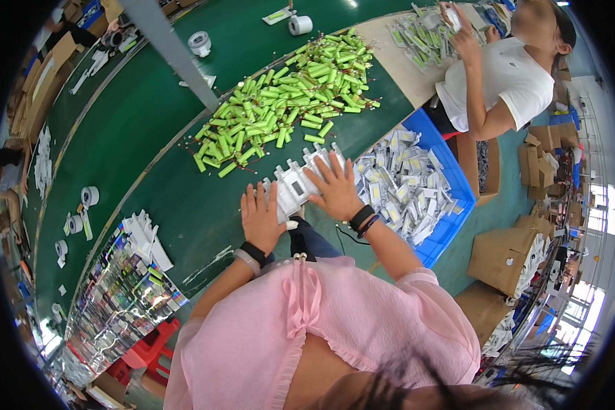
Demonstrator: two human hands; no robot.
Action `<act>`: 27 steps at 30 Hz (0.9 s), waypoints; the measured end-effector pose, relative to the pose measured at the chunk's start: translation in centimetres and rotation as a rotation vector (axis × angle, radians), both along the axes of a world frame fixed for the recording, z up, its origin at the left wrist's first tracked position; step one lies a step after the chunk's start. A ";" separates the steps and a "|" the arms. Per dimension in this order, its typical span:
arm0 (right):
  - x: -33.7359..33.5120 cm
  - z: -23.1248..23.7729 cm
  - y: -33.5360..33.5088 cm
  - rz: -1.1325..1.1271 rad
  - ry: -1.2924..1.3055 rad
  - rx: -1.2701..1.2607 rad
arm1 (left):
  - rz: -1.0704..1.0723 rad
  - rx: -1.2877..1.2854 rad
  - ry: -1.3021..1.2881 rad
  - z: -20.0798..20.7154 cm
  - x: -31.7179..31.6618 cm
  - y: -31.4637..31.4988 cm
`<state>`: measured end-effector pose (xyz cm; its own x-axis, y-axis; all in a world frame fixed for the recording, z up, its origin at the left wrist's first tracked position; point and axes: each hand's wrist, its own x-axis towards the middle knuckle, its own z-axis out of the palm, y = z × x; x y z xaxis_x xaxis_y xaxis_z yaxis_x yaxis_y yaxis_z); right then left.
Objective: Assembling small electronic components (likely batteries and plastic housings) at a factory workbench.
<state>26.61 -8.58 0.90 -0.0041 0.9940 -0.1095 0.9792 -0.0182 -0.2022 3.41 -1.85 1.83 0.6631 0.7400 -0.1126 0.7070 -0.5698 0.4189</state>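
White housing row (296, 187) on person's side of battery pile (287, 96), long axis roughly parallel; left hand (262, 220), right hand (338, 194) at opposite ends, fingers (260, 195) spread, unclenched.

The left hand (261, 222) and right hand (336, 188) cover portions of the white casings (295, 188), and their palms are out of sight. In the pile of green cells (280, 99), the lower ones lie hidden under the others. A grey post (174, 51) blocks a strip of the worktop (167, 201), its upper end cut off by the picture's edge. The pink top (246, 328) hides much of the legs (321, 237). The co-worker's head (536, 24) is blurred, and the object (452, 19) raised beside it is too small to tell. Hair (451, 383) blurs near the lower edge.
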 end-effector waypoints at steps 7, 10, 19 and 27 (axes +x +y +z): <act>13.0 -0.3 0.7 -0.070 -0.044 0.005 | -0.095 0.054 0.007 -0.1 13.3 1.7; 18.5 -0.6 1.8 -0.080 -0.067 -0.010 | -0.107 0.104 0.035 -0.9 18.9 2.4; 29.3 -1.5 6.1 0.006 -0.112 0.034 | -0.075 0.175 0.064 -1.9 33.3 5.9; 37.4 -2.4 9.9 -0.138 -0.202 0.083 | -0.143 0.140 0.284 -0.6 38.5 8.0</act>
